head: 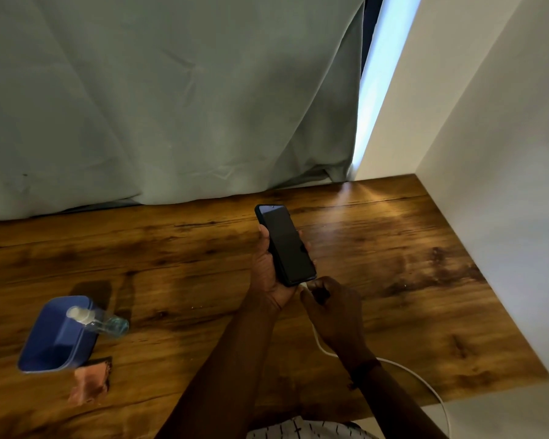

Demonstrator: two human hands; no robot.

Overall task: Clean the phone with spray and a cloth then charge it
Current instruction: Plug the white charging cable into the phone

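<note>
**Wooden desk [393, 248]: phone [287, 245] meets charger**

At centre frame, the left hand [265, 267] grips the dark phone, screen up. The right hand [333, 312] pinches the white charging cable [319, 342] by its plug at the phone's lower edge. Best to square plug to port and push gently. The spray bottle [105, 323] and cloth [91, 383] lie lower left.

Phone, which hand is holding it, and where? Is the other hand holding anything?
The left hand grips the phone around its lower half. The right hand pinches the white cable at its plug end, below the phone.
</note>
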